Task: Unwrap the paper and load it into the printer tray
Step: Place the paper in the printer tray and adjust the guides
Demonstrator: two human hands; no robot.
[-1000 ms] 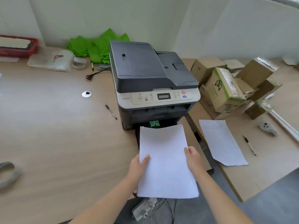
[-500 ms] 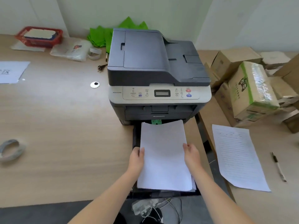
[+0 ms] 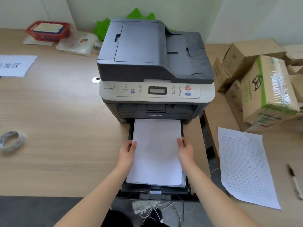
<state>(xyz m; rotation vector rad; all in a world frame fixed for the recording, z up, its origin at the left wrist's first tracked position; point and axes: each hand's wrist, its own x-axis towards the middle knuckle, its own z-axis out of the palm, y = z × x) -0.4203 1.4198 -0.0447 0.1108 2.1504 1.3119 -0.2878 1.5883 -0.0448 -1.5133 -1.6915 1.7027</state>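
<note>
A grey and white printer stands on the wooden desk, its black paper tray pulled out toward me. A white paper stack lies inside the tray, its far edge at the printer's mouth. My left hand grips the stack's left edge. My right hand grips the right edge. The tray's front rail shows below the stack's near edge.
Cardboard boxes pile up at the right. A lined form and a pen lie on the right desk. At the left are a tape roll, a printed sheet and a red basket. A power strip lies on the floor.
The paper stack has gone down and forward into the tray, now covering the green guide. Both hands went with it, still on its side edges. My view has tilted closer to the printer.
</note>
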